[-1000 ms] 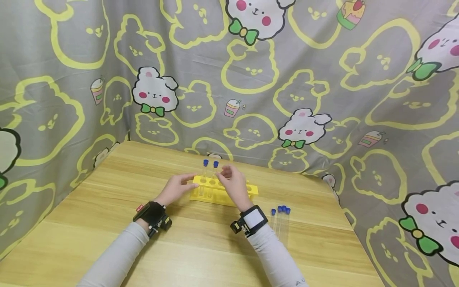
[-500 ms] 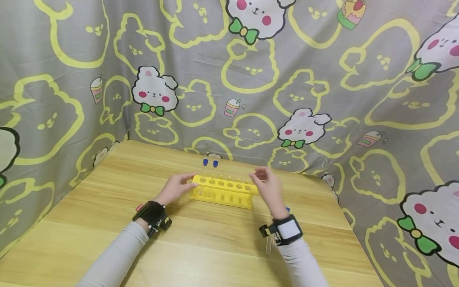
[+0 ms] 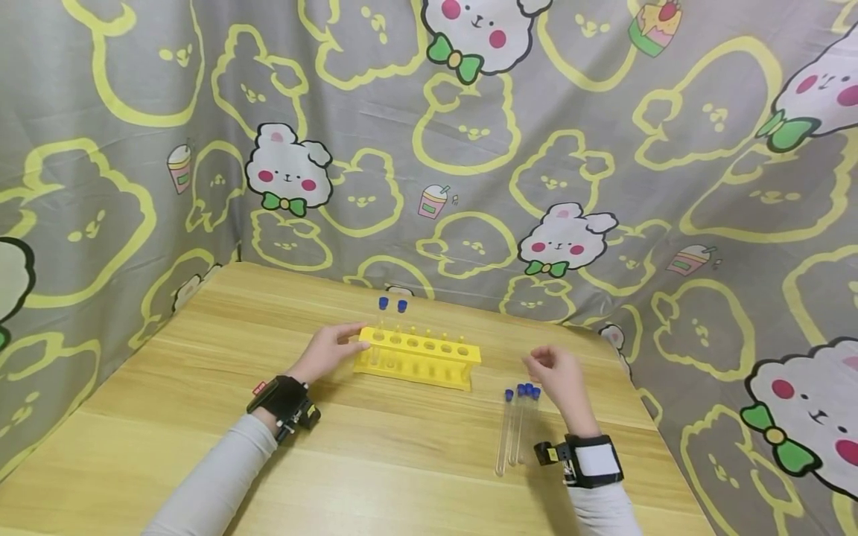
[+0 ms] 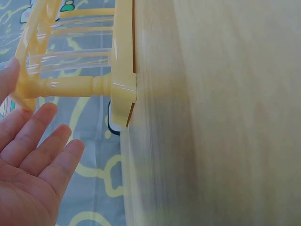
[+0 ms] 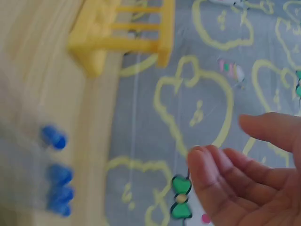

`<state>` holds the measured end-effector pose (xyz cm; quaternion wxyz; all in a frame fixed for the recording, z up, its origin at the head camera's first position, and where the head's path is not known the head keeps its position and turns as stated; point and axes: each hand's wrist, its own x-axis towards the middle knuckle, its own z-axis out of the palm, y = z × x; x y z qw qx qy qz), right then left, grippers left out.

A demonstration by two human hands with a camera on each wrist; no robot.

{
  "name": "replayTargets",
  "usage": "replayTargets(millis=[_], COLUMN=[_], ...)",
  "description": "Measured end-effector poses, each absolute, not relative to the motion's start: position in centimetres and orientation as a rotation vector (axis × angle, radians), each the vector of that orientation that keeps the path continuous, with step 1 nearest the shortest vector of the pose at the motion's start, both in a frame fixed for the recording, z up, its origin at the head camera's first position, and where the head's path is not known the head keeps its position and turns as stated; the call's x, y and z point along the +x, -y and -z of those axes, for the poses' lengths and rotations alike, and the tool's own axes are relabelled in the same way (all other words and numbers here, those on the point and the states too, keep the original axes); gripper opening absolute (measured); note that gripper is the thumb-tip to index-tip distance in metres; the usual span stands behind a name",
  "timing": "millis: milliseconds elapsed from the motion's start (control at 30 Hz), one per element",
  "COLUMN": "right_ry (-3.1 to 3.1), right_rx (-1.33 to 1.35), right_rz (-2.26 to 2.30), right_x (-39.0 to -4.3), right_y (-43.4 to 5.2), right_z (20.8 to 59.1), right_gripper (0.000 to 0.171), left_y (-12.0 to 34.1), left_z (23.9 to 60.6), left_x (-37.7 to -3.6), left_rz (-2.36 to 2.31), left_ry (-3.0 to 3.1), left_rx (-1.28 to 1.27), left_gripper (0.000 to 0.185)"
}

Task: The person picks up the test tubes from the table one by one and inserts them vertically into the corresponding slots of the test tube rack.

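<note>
Head view: the yellow rack (image 3: 418, 359) stood mid-surface, toward the far side of the wooden surface (image 3: 375, 461), with two blue-capped tubes (image 3: 392, 318) upright in its left-end holes. The left hand (image 3: 328, 351) rested against the rack's left end, fingers fairly straight, gripping nothing. The right hand (image 3: 558, 376) hovered right of the rack, well apart from it, just above the blue caps of the loose tubes (image 3: 515, 428) lying flat on the surface; fingers loosely curled, empty. The surface's right edge ran close to the right hand and loose tubes; open wood lay in front of the rack and on the left. The cartoon curtain (image 3: 469, 149) closed in the back and both sides.

Left wrist view: the rack's end post (image 4: 123, 89) showed close up, sitting on the wood, with clear tube glass behind it. The left hand's fingers (image 4: 35, 141) were spread and straight, the upper ones at the rack's top rail. The loose tubes were out of frame.

Right wrist view, blurred: the right hand's fingers (image 5: 235, 183) were relaxed, apart, holding nothing. The loose tubes' blue caps (image 5: 57, 176) lay at left, the rack's right end (image 5: 127, 33) above them, apart. The left hand was out of frame.
</note>
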<state>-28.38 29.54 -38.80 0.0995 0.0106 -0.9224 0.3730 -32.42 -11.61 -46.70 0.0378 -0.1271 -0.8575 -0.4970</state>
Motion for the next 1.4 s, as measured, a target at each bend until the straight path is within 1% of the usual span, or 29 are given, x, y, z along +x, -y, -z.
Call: replayTargets(millis=[200,467,600,933,1167,1400], right_ry=[2.860,3.026,3.092,3.129,3.136,3.098], right_rx=[-0.072,-0.201,-0.247,-0.303,-0.352,-0.401], right_rz=[-1.065,-0.864,-0.874,-0.920,-0.916,-1.040], right_x=[-27.9,-28.2,-28.3,-28.8,-29.2,-29.1], right_y=[-31.5,-33.2,-33.5,-33.8,-33.8,-33.8], right_z=[40.6,42.9,43.8,44.8,45.3,45.6], right_gripper=[0.030,0.025,0.028,0.027,0.032,0.025], left_y=[11.6,11.6,11.6,11.6,11.5,11.5], left_z=[46.6,46.5,46.5,46.5,46.6,46.6], left_x=[-32.3,-32.2,-32.2,-32.2,-32.3,-32.3], left_rz=[1.530,1.538,1.550,1.558,1.537,1.542], left_ry=[2.639,2.639,2.634,2.629,2.634,2.631], left_rx=[-0.376,-0.375,-0.376,-0.374,-0.376,-0.372], left_gripper=[0.056,0.056,0.056,0.056,0.056,0.055])
